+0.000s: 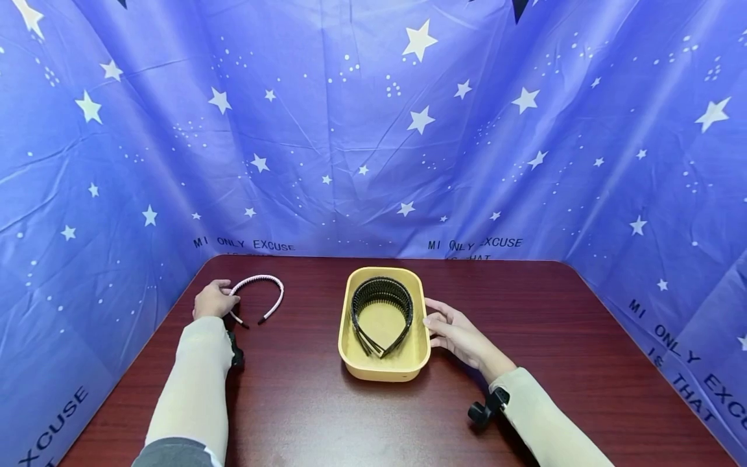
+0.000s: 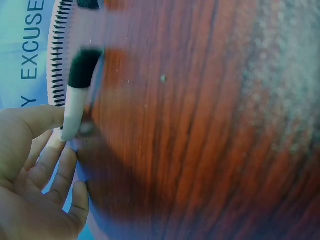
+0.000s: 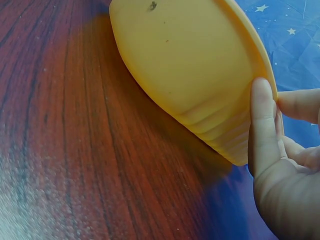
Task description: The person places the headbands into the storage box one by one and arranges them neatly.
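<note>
At the left of the table, my left hand (image 1: 214, 300) pinches one arm of a pale pink headband (image 1: 257, 277) with black tips. In the left wrist view, thumb and fingers meet around the headband (image 2: 75, 107), and its small black teeth show along the far arc. My right hand (image 1: 461, 334) rests against the right wall of a yellow plastic bin (image 1: 385, 374). The right wrist view has the thumb flat on the bin's outer wall (image 3: 185, 60), just under the rim, with the other fingers extended beside it. Inside the bin lie several black toothed headbands (image 1: 382, 285), nested together.
A dark red wood-grain table (image 1: 303, 415) carries everything. Blue curtains (image 1: 362, 130) with white stars and printed words hang behind it and on both sides. A black camera mount (image 1: 487, 407) is strapped to the right wrist.
</note>
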A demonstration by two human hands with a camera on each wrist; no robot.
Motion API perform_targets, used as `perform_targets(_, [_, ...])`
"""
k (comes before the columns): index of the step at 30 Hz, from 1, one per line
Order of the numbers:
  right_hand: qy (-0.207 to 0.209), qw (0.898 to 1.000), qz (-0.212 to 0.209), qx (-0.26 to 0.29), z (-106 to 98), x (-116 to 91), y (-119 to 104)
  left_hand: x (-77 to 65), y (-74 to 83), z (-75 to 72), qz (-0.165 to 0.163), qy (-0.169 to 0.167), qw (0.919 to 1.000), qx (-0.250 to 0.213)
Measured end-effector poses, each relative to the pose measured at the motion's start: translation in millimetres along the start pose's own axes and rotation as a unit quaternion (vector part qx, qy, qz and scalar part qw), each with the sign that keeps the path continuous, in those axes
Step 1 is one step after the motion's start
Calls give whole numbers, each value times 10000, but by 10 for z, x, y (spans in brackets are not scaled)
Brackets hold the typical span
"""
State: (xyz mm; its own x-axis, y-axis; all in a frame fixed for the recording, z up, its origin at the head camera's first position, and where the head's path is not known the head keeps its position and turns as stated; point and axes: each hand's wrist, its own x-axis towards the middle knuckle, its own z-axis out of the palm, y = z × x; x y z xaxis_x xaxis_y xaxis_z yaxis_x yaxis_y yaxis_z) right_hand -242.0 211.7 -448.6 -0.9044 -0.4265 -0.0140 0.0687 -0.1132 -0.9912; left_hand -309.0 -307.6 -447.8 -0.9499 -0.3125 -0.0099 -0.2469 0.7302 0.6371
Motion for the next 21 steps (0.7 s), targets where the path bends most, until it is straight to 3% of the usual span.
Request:
perform_targets(6, [8,10000,-1,24,0,3,12,-4,-2,4,30,-120,9994,328])
perform_targets(13, [1,10000,-9,20,4,3,6,-7,6,16,153,-175,9990,381])
perform_targets(21, [29,10000,1,38,7,3,2,-32,42,3,600,-32,9974,403])
